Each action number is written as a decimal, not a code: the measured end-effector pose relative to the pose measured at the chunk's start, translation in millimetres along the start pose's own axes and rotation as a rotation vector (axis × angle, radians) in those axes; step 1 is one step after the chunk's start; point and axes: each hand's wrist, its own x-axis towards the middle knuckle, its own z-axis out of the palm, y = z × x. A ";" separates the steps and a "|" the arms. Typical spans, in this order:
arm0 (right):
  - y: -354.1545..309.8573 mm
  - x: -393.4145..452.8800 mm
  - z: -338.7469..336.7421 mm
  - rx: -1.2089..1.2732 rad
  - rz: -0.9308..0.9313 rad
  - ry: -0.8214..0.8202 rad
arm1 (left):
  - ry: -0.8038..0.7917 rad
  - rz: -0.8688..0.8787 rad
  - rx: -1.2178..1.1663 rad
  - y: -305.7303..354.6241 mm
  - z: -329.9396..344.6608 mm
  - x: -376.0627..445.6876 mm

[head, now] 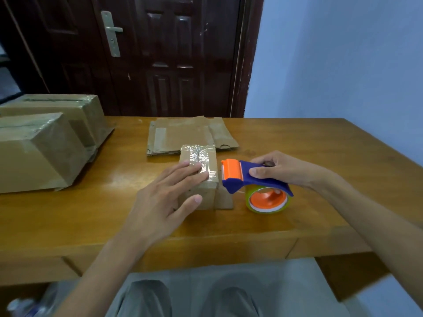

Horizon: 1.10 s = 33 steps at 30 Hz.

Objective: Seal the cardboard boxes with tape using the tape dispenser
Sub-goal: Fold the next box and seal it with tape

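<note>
Here a wooden table [297,143] meets, seemingly, a dark door [174,53]

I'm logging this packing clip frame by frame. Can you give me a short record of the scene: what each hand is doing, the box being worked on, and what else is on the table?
left hand: straight fingers pressing on the taped top of the small box
right hand: grips the tape dispenser, just right of the small box
small box: shiny tape across its top
table: wooden
flattened cardboard: behind the small box
large boxes: two, taped, at the table's left
</note>
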 end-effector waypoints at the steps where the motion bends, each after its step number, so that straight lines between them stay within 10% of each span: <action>1: 2.0 -1.1 -0.4 0.007 -0.010 0.001 | 0.009 -0.017 -0.011 0.8 0.4 -0.7; 18: 0.2 -18.9 -12.7 -0.063 -0.033 -0.012 | 0.104 -0.057 -0.092 2.9 13.1 -0.2; 25: -54.1 -10.1 -6.9 -0.427 0.021 0.083 | 0.126 -0.077 -0.107 6.3 17.4 -0.2; 29: -75.1 -10.5 14.8 -1.129 0.075 0.159 | 0.143 -0.085 -0.123 7.9 20.0 -0.2; 33: -63.8 -12.0 38.9 -1.156 0.046 0.477 | 0.149 -0.105 -0.080 10.9 22.7 1.2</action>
